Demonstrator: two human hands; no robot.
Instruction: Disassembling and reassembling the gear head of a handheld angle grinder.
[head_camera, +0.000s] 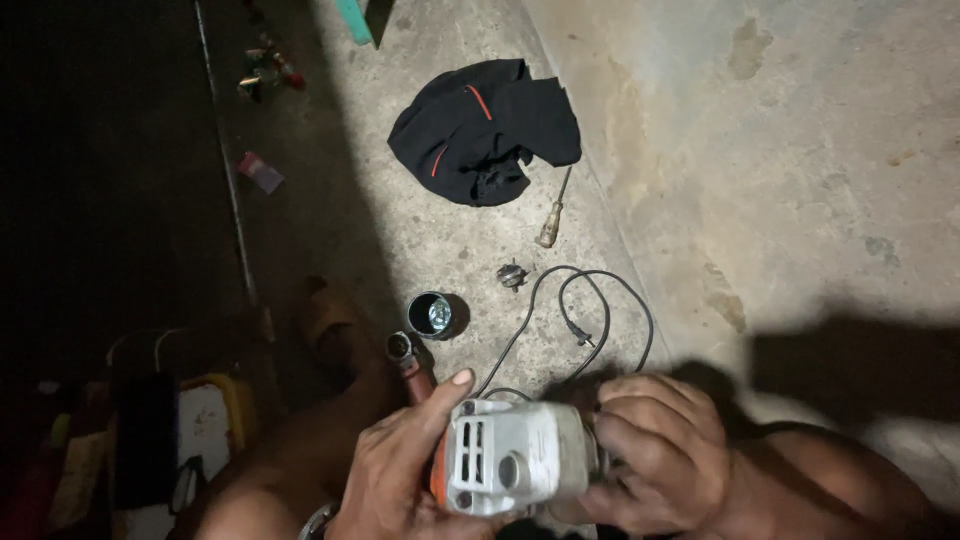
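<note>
Both my hands hold a grey and orange power tool body low in the view, above a concrete floor. My left hand wraps its left side, thumb laid along the top edge. My right hand grips the tool's right end, fingers curled over it. A black power cord runs from the tool up onto the floor and loops round, ending in a plug. Just beyond my left thumb lies a small reddish tool part.
On the floor ahead lie a small round metal cup, a small metal gear-like part, a screwdriver with a pale handle and a crumpled black cloth. A yellow-edged case sits in the dark at left.
</note>
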